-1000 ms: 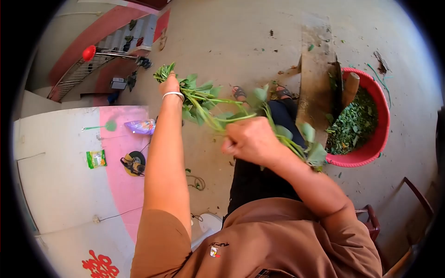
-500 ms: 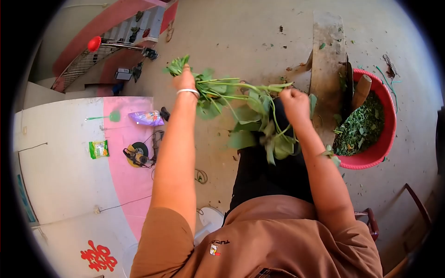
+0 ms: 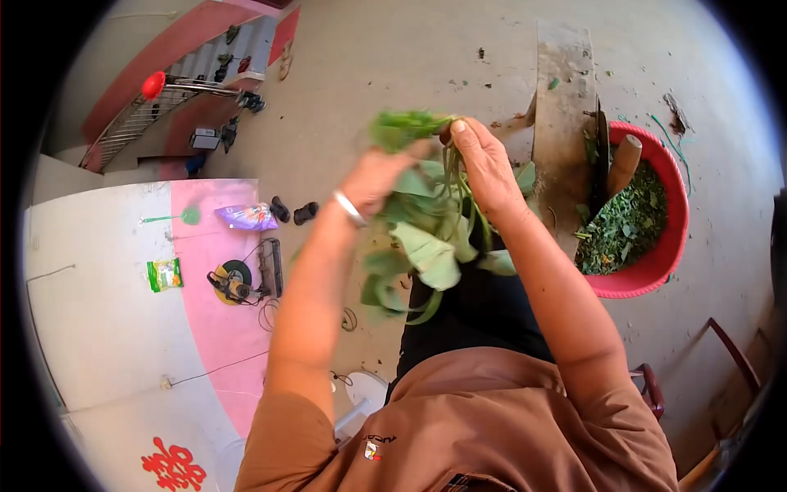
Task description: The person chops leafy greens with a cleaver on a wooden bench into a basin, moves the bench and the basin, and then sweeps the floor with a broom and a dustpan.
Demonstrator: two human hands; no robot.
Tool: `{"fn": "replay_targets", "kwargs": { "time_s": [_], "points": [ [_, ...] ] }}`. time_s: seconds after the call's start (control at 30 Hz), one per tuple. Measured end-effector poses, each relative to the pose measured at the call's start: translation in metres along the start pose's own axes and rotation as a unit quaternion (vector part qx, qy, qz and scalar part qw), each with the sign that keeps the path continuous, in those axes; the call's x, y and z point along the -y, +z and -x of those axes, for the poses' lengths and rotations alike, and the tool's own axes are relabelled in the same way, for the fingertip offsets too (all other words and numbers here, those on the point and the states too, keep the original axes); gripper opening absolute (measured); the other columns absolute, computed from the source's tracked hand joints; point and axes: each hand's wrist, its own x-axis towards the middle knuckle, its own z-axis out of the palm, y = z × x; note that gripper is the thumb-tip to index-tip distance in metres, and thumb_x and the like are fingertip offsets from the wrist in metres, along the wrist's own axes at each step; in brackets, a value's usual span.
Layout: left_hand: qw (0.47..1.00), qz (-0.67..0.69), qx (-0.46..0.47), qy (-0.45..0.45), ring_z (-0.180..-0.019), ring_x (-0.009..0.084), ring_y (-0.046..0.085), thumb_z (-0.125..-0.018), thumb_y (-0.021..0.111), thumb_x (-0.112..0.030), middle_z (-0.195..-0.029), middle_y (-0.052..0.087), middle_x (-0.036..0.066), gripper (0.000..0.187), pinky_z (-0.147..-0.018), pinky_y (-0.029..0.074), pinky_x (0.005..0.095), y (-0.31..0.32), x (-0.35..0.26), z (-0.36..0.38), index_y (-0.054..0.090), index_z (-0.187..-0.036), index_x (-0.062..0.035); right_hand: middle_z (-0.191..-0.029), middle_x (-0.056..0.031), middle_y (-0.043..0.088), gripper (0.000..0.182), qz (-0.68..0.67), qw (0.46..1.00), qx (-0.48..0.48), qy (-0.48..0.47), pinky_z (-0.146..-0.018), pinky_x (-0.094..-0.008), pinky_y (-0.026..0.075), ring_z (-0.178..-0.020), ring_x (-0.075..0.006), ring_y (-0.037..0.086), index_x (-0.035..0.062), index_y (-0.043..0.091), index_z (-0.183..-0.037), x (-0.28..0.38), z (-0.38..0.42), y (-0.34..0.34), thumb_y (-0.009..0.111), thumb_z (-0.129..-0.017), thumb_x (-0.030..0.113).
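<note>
A bunch of leafy green stems (image 3: 430,250) hangs between my hands, its broad leaves drooping over my dark trousers. My left hand (image 3: 384,176), with a white bangle at the wrist, is closed around the bunch and slightly blurred. My right hand (image 3: 485,168) pinches the stems near their upper end, thumb on top. To the right, a dark-bladed knife with a wooden handle (image 3: 625,162) stands at the edge of a wooden board (image 3: 566,82). Beside it, a red basin (image 3: 679,217) holds chopped greens (image 3: 627,234).
An angle grinder-like tool (image 3: 234,280), a purple packet (image 3: 247,216), a green packet (image 3: 165,275) and a green swatter (image 3: 190,215) are at the left. Dark shoes (image 3: 305,213) lie nearby. Leaf scraps dot the floor. A chair's armrest (image 3: 649,389) shows at lower right.
My left hand has moved right and down with the bunch, close to my right hand. My right hand has moved slightly left and up. The stems, earlier stretched sideways, now hang bunched together.
</note>
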Motion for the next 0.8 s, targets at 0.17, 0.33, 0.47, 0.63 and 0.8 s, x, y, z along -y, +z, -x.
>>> {"fn": "replay_targets", "kwargs": {
  "time_s": [0.17,0.33,0.47,0.63,0.8],
  "points": [
    [0.967,0.062,0.148,0.2,-0.1,0.0136,0.055,-0.082,0.068,-0.013,-0.114,0.057,0.002,0.048,-0.085,0.046,0.0284,0.055,0.019,-0.027,0.047,-0.124,-0.0065,-0.105,-0.0055,0.057,0.028,-0.294,0.949,-0.079,0.08,-0.089,-0.0283,0.04,-0.1,-0.0153,0.051,0.0002,0.052,-0.112,0.001,0.001,-0.011,0.043,-0.095,0.021],
    [0.92,-0.364,0.034,0.143,-0.103,0.0236,0.057,-0.076,0.069,-0.019,-0.106,0.063,0.011,0.042,-0.086,0.046,0.0306,0.078,0.004,-0.034,0.056,-0.114,-0.0063,-0.121,-0.0098,0.048,0.036,-0.296,0.948,-0.087,0.082,-0.097,-0.0318,0.035,-0.111,-0.0183,0.046,0.0034,0.037,-0.127,-0.004,0.014,-0.03,0.037,-0.095,0.02],
    [0.799,-0.568,-0.001,0.197,-0.096,0.0347,0.058,-0.068,0.067,-0.021,-0.092,0.064,0.019,0.032,-0.084,0.046,0.0391,0.095,-0.006,-0.065,0.063,-0.095,-0.0042,-0.119,-0.0104,0.05,0.04,-0.144,0.971,-0.162,0.099,-0.093,-0.0342,0.039,-0.11,-0.02,0.046,0.0038,0.032,-0.131,0.005,0.033,-0.072,0.039,-0.094,0.016],
    [0.669,-0.666,0.082,0.321,-0.091,0.0338,0.06,-0.071,0.061,-0.012,-0.09,0.064,0.018,0.02,-0.078,0.05,0.0401,0.148,-0.011,-0.132,0.062,-0.088,-0.0017,-0.109,-0.0174,0.055,0.04,0.43,0.884,-0.18,-0.022,-0.09,-0.0371,0.042,-0.106,-0.0277,0.051,0.0004,0.046,-0.119,0.055,0.096,-0.106,0.056,-0.08,0.002],
    [0.691,-0.655,0.136,0.273,-0.095,0.0303,0.06,-0.074,0.057,-0.007,-0.095,0.064,0.014,0.016,-0.08,0.05,0.0393,0.209,0.063,-0.168,0.061,-0.089,-0.0044,-0.112,-0.0175,0.05,0.048,0.568,0.747,-0.306,-0.16,-0.091,-0.0389,0.039,-0.108,-0.031,0.048,0.0004,0.048,-0.114,0.08,0.077,-0.141,0.066,-0.069,0.002]
  ]
}}
